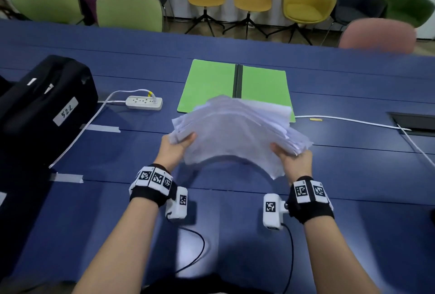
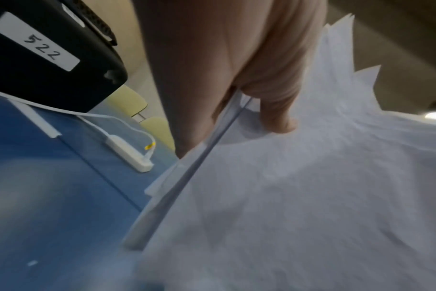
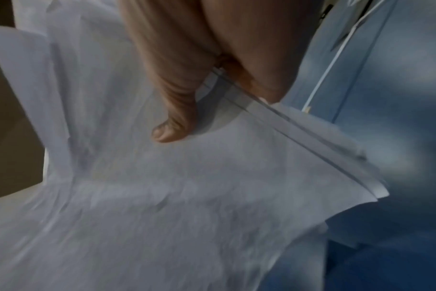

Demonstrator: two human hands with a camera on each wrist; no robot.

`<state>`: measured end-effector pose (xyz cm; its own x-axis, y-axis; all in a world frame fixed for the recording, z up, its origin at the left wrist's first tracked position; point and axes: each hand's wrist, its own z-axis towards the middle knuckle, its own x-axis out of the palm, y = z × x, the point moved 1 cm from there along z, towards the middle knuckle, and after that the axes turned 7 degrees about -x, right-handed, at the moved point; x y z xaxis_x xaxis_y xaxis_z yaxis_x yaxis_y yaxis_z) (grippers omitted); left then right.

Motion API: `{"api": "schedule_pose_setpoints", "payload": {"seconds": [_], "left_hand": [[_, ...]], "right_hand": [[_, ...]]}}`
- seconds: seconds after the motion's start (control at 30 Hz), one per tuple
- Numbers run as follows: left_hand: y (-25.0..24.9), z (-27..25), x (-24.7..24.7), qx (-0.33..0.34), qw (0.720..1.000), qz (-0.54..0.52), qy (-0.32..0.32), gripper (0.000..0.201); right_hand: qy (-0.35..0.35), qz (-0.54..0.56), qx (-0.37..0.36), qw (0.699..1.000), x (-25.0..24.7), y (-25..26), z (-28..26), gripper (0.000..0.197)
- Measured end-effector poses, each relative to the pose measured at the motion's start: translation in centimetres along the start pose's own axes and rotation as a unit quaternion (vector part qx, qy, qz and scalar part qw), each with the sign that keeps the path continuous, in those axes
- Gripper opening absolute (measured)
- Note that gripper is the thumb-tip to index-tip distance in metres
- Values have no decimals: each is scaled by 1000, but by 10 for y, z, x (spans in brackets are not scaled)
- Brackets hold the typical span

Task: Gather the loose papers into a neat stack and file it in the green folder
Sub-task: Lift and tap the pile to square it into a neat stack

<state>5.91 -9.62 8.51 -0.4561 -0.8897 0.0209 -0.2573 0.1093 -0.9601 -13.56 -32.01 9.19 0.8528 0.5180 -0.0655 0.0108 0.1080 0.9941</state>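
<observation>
Papers [image 1: 237,133] are up off the table [image 1: 353,176], a thick messy sheaf held between both hands, sagging into an arch in the middle. Edges fan out every which way, corners sticking past each other, so not a neat stack yet. Left hand [image 1: 175,146] grips the left end, thumb on top, fingers under; the left wrist view shows the thumb [image 2: 276,110] pressed down on the top sheet. Right hand [image 1: 294,160] grips the right end the same way, thumb [image 3: 177,120] on top, rest curled beneath. Long axis of the sheaf runs hand to hand, left-right across the body.

Green folder [image 1: 211,84] lies open flat just beyond the hands, straight ahead, spine running away from the person. Far edge of the papers overlaps its near edge in the head view; whether they touch, can't tell. Both hands look abt equally near it, right maybe a touch closer to the right leaf.

Judgement: still squaring-up stage. Sheaf prob needs tapping on the table to align edges before it goes fwd onto a folder leaf. Risk: loose sheets slipping out of the fanned ends.

Off to the left of the left hand: a white power strip [image 1: 144,102] w/ cable, and further left a black case [image 1: 44,103] labelled 522. A white cable [image 1: 348,119] runs right of the right hand.
</observation>
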Motion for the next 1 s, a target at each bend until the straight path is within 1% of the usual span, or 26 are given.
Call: {"api": "schedule_pose_setpoints", "payload": {"seconds": [0.07,0.1,0.17,0.23,0.33,0.37,0.43,0.47,0.53,0.57,0.63,0.7,0.83,0.93,0.97,1.0], "left_hand": [[-7,-8,4,25,1000,-18,-6,15],[-7,-11,5,30,999,-28,-8,16],[0,-17,6,19,999,-34,-24,19],[7,-20,4,-7,998,-53,-41,21],[9,-19,2,-26,996,-54,-65,23],[8,-18,2,-28,995,-57,-77,25],[5,-17,4,-31,992,-63,-106,41],[5,-16,4,-29,990,-64,-121,50],[4,-17,4,-23,987,-64,-144,61],[4,-18,4,-22,986,-66,-152,64],[2,-20,7,-13,985,-63,-162,60],[1,-20,12,-7,984,-61,-165,51],[-3,-18,18,2,983,-62,-173,30],[-1,-14,19,-10,984,-52,-168,30],[-2,-14,20,-14,984,-47,-169,31],[-2,-13,20,-17,985,-40,-170,33]], "right_hand": [[4,22,-47,999,1,8,-2,37],[8,26,-50,998,0,6,-5,37],[14,23,-21,999,1,-5,-11,34],[25,13,27,999,1,-18,-15,34],[18,35,70,997,-5,-24,-17,34],[12,50,75,996,-6,-23,-18,44],[2,72,78,994,-8,-22,-18,78],[0,81,75,994,-9,-21,-19,83],[7,97,66,993,-10,-19,-18,74],[8,100,61,993,-10,-17,-18,68],[10,104,50,993,-10,-11,-18,49],[4,111,39,993,-7,-3,-16,23],[-11,94,31,995,-5,2,-8,16],[-3,55,24,998,-5,5,-4,7],[-11,53,22,998,-4,7,-4,7],[-20,62,23,998,-4,7,-3,12]]}}
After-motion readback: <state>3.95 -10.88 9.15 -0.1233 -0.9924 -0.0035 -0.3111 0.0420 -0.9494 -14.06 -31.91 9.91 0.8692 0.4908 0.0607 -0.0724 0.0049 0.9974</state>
